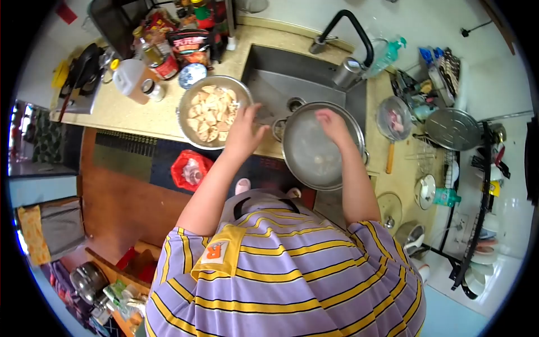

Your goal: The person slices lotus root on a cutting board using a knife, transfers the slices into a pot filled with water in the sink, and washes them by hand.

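Note:
My left hand (pixel 244 135) is at the right rim of a metal bowl (pixel 183 115), its fingers spread. Pale, cut pieces of food (pixel 210 112) fill much of this bowl, which sits on the counter by the sink. Over a wide metal pan (pixel 306 165) of cloudy liquid is my right hand (pixel 332 124), its fingers curled together. Whatever those fingers may hold is hidden. A few small pale bits show in the liquid. The pan rests across the front of the sink, with a loop handle on each side.
Behind the pan lies the steel sink (pixel 269 78) with a black faucet (pixel 359 33). Bottles and a plastic jug (pixel 129 81) stand at left. A strainer (pixel 394 118) with pinkish pieces lies at right. A red-lined bin (pixel 191 169) stands on the floor.

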